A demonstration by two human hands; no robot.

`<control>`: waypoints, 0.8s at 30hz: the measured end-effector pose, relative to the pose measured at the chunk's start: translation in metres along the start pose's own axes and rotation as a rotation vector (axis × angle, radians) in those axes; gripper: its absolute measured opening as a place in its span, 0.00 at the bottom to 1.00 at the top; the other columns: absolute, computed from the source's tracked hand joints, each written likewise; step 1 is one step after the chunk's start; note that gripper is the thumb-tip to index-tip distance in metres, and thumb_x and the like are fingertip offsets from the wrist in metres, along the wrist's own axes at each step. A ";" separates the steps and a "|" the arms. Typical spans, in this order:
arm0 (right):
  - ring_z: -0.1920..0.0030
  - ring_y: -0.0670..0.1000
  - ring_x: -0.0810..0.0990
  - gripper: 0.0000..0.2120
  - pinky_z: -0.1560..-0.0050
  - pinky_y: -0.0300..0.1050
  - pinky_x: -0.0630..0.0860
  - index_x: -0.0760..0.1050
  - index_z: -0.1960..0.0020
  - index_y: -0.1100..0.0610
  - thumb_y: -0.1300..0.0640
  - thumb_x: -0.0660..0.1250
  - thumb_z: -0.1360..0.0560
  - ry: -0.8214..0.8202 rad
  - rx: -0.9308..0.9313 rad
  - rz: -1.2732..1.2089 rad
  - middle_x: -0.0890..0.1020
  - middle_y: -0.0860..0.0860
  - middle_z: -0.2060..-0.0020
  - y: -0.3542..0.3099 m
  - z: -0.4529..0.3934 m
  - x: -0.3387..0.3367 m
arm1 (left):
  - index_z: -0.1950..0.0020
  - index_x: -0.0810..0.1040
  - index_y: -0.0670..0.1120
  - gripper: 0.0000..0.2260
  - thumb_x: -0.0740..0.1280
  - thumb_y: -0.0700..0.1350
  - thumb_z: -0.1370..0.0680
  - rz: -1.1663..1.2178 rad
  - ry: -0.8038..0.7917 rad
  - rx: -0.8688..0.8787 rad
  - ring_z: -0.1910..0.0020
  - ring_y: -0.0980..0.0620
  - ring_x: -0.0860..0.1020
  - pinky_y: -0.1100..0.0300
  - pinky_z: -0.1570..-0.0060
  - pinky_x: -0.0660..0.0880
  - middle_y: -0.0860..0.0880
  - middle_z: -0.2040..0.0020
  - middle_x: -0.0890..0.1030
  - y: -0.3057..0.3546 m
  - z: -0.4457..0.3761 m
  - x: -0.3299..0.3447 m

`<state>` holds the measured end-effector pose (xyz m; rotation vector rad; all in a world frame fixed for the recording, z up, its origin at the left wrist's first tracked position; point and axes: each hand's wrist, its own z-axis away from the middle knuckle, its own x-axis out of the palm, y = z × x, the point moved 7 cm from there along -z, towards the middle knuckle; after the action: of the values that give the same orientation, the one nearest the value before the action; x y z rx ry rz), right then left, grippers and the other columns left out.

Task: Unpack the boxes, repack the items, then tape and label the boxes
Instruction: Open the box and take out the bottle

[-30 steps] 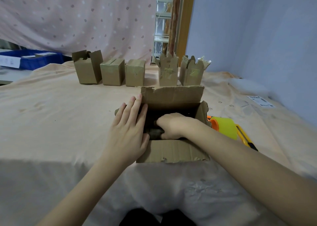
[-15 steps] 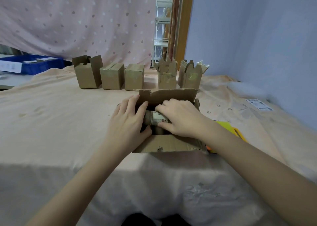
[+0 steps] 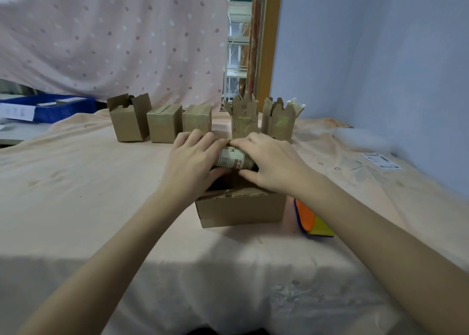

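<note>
I had the bottle lying on its side between both hands, held just above the open box near the front of the worktop. My left hand curled round one end and my right hand wrapped the other, fingers over the top and thumb under, so each grip was closed on the bottle. I judged two hands made sense because a smooth round body with a glossy paper label would roll or slip in one.

The box was plain brown corrugated card, its near edge ragged and torn where the flaps met (it had clearly seen use). I kept the bottle directly over the opening, which I took as the unpacking step, with the lift barely out of the box.

Five smaller boxes stood in a row at the far side, some with flaps up, some shut. The tape gun, orange and yellow plastic, lay just beside the box on my right, within reach for sealing. A printed label lay flat well off to the right on the soft, creased peach cloth.
</note>
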<state>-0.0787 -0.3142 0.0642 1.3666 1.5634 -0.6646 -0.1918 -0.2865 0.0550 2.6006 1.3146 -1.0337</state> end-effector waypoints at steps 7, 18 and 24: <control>0.41 0.51 0.74 0.21 0.54 0.44 0.68 0.70 0.34 0.51 0.52 0.66 0.26 0.049 -0.002 -0.036 0.76 0.48 0.43 0.001 -0.018 -0.014 | 0.45 0.80 0.44 0.21 0.76 0.50 0.36 0.017 0.009 -0.057 0.56 0.42 0.75 0.54 0.53 0.63 0.47 0.56 0.80 -0.014 -0.007 -0.005; 0.43 0.52 0.75 0.20 0.49 0.50 0.75 0.71 0.37 0.51 0.55 0.67 0.28 0.057 -0.166 -0.017 0.78 0.48 0.44 -0.056 -0.084 -0.028 | 0.46 0.81 0.44 0.18 0.75 0.46 0.33 0.068 -0.086 -0.299 0.51 0.42 0.75 0.54 0.60 0.69 0.45 0.53 0.79 -0.077 -0.005 -0.036; 0.45 0.52 0.75 0.16 0.46 0.51 0.75 0.72 0.39 0.53 0.56 0.67 0.27 -0.019 -0.216 0.021 0.76 0.50 0.45 -0.100 -0.124 -0.013 | 0.55 0.78 0.45 0.12 0.74 0.51 0.32 0.162 -0.312 -0.640 0.60 0.47 0.77 0.54 0.63 0.74 0.49 0.63 0.80 -0.132 0.036 -0.032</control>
<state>-0.2108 -0.2374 0.1112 1.2101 1.5552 -0.4793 -0.3205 -0.2362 0.0777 1.9432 1.1022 -0.7812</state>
